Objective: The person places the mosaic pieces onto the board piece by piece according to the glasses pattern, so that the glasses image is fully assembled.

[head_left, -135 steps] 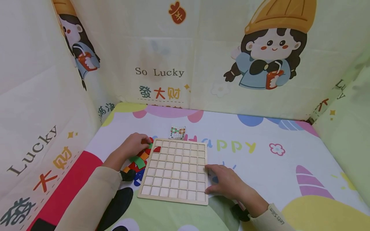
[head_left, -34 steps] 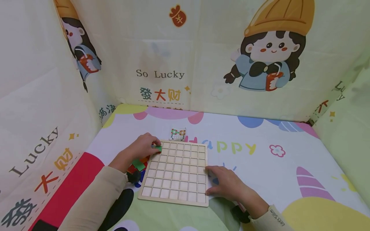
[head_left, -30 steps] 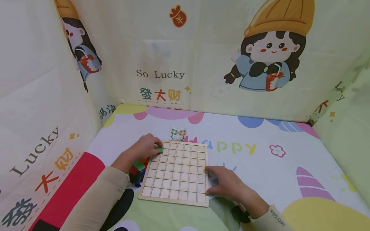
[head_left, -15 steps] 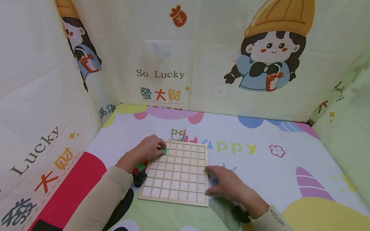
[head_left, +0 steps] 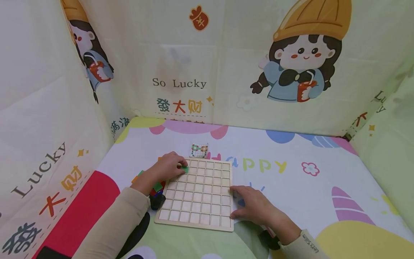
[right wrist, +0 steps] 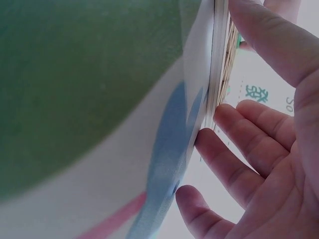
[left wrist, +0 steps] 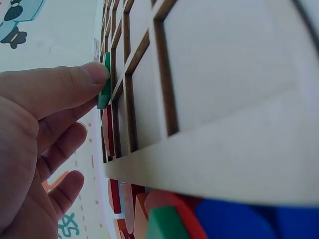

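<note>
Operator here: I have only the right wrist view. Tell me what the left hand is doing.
Observer: The left hand is pinching a flat green piece.
Operator: Now tell me what lies just past the left edge of the board.
Observer: Loose coloured pieces, with red, green, orange and blue among them.
Operator: Then report what is beyond the far edge.
Observer: A small card printed with a coloured pattern on a grid.
</note>
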Demonstrator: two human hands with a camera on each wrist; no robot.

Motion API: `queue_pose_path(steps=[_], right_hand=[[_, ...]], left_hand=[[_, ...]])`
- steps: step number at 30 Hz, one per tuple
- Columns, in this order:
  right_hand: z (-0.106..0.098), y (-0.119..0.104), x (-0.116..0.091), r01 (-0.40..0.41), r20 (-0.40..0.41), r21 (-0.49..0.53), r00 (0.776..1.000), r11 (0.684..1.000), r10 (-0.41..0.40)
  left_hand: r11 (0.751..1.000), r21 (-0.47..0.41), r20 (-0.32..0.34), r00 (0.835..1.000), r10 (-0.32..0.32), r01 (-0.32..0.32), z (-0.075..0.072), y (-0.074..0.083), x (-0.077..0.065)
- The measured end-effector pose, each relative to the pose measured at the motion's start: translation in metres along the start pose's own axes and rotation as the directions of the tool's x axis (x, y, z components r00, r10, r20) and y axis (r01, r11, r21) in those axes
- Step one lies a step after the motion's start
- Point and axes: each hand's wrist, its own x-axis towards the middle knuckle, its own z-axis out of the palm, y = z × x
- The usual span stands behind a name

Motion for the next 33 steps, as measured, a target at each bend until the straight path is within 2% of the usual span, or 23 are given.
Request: queue_pose_path(steps=[7,17,24,33], right_hand=[[0.001,0.001,0.0,0.011,0.0,-0.005,1.0,1.0,-0.011],[0.001,0.002,0.0,0.017,-0.004,-0.002,1.0,1.0,-0.017],[0.001,0.002,0.0,0.022,-0.008,-0.004,1.0,1.0,-0.022],[0.0,0.001,0.0,0.032,-0.014,-0.013,0.999,0.999,-0.032]], left_hand=[[0.999,0.011,-0.016,0.999,0.042,-0.042,0.003,-0.002,0.001],[0.999,-0.007,-0.027,0.999,0.035,-0.036,0.004,-0.003,0.0],[0.999,-0.044,-0.024,0.999,-0.025,0.024,-0.001,-0.006,-0.003],[0.985,-0.085,-0.037,0.988,-0.152,0.149,-0.007,-0.019,-0.012]])
